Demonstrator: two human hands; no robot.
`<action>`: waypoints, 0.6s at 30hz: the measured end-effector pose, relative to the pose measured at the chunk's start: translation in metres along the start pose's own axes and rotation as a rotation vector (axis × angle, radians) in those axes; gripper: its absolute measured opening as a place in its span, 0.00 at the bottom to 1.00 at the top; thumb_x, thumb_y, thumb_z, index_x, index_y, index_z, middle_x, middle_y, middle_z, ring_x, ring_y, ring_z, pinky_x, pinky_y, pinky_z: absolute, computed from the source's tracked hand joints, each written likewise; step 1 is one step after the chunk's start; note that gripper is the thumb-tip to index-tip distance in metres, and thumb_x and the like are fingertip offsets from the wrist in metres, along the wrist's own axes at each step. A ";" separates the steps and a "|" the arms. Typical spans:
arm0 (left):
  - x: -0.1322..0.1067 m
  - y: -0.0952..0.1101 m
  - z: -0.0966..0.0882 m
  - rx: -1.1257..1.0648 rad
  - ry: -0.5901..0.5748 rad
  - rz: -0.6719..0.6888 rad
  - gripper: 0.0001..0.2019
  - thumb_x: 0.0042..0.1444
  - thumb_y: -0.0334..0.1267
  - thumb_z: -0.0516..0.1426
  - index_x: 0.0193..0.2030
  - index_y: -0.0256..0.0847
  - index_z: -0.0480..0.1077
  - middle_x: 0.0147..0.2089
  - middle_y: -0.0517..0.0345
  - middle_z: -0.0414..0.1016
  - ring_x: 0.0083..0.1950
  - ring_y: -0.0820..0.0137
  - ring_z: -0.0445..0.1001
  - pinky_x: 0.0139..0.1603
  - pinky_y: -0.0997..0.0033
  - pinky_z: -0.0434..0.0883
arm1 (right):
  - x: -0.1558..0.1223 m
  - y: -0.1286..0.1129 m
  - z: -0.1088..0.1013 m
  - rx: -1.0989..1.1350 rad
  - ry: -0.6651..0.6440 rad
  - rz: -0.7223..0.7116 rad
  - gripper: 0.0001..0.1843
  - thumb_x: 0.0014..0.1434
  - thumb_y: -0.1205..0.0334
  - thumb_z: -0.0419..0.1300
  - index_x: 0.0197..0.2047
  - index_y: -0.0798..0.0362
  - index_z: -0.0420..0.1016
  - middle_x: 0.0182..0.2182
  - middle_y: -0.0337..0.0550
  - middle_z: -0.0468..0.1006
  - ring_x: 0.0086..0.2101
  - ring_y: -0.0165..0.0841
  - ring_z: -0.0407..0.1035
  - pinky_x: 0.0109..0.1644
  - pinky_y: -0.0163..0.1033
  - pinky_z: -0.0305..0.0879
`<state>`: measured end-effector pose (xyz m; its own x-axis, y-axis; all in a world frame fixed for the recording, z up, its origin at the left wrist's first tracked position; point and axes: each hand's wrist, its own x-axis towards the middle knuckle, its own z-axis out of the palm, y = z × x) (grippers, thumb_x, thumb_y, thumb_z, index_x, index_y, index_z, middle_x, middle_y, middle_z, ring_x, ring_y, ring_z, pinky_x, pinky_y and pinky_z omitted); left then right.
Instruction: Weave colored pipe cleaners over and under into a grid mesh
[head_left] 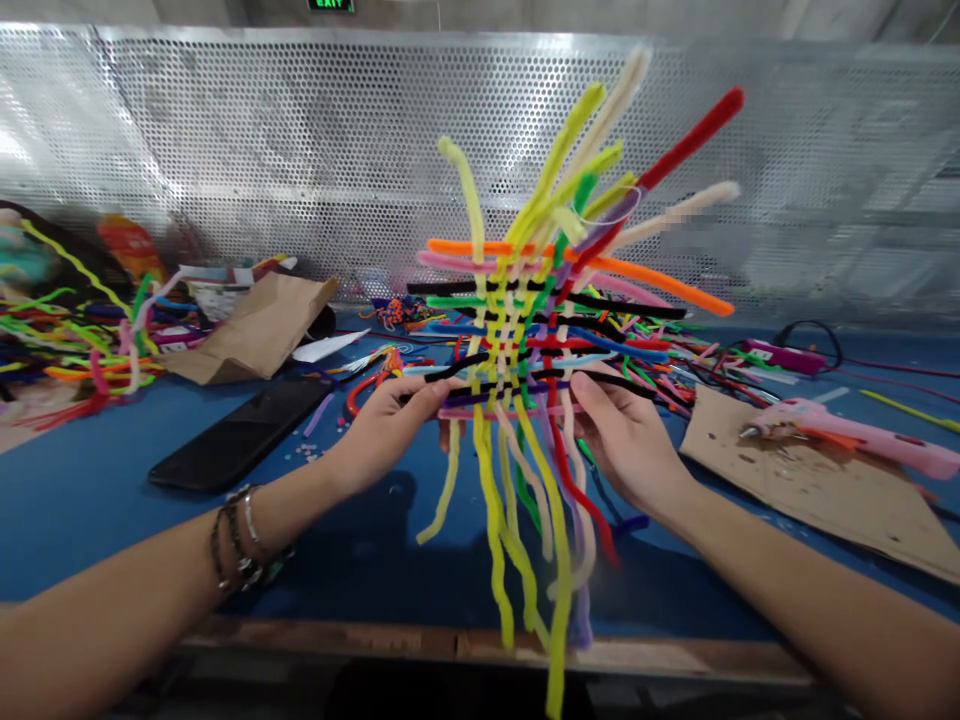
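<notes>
A woven panel of pipe cleaners point(510, 345) hangs upright between my hands above the table. Yellow, cream, green, purple and red strands run up and down; orange, pink, black, green and blue ones cross them, with loose ends sticking out on every side. My left hand point(409, 415) pinches the lower left edge, thumb in front and fingers mostly behind. At the lower right edge my right hand point(619, 430) pinches the panel the same way, its fingers partly hidden behind the strands.
A black phone point(240, 435) and brown paper point(259, 325) lie left on the blue table point(330, 560). Heaps of pipe cleaners point(75, 350) spread at far left and behind the panel. A pink glue gun point(855, 430) rests on cardboard point(825, 500) at right. Perforated metal point(300, 150) walls the back.
</notes>
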<state>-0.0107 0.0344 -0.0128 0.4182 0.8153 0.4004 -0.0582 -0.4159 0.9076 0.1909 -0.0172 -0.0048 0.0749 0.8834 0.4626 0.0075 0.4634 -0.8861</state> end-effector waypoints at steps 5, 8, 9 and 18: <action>0.000 0.000 0.000 -0.026 -0.044 0.013 0.25 0.49 0.59 0.52 0.36 0.36 0.72 0.15 0.63 0.66 0.16 0.76 0.63 0.21 0.76 0.62 | -0.001 0.001 0.000 -0.032 -0.016 0.015 0.18 0.52 0.48 0.57 0.21 0.52 0.64 0.15 0.32 0.61 0.18 0.23 0.55 0.20 0.31 0.50; 0.001 0.001 0.001 0.003 -0.037 0.028 0.25 0.50 0.58 0.51 0.35 0.35 0.72 0.14 0.64 0.64 0.16 0.76 0.62 0.17 0.78 0.59 | -0.001 0.002 0.000 -0.024 -0.013 0.018 0.18 0.51 0.47 0.58 0.21 0.52 0.64 0.15 0.32 0.61 0.18 0.23 0.54 0.19 0.31 0.49; 0.001 0.001 0.001 0.009 -0.036 0.035 0.24 0.51 0.58 0.51 0.35 0.35 0.72 0.14 0.63 0.64 0.16 0.76 0.62 0.16 0.78 0.59 | -0.001 0.003 0.000 -0.020 -0.012 0.019 0.18 0.51 0.47 0.58 0.21 0.52 0.64 0.15 0.32 0.61 0.18 0.23 0.54 0.19 0.31 0.48; 0.002 0.000 0.002 -0.082 -0.030 0.046 0.23 0.49 0.57 0.52 0.33 0.36 0.71 0.16 0.64 0.64 0.15 0.77 0.62 0.14 0.79 0.59 | 0.000 0.003 0.000 0.000 -0.034 -0.022 0.17 0.51 0.48 0.58 0.21 0.52 0.64 0.15 0.32 0.61 0.18 0.23 0.55 0.20 0.31 0.50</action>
<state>-0.0077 0.0348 -0.0120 0.4406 0.7830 0.4390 -0.1514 -0.4172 0.8961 0.1910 -0.0162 -0.0075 0.0412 0.8751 0.4823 0.0091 0.4823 -0.8759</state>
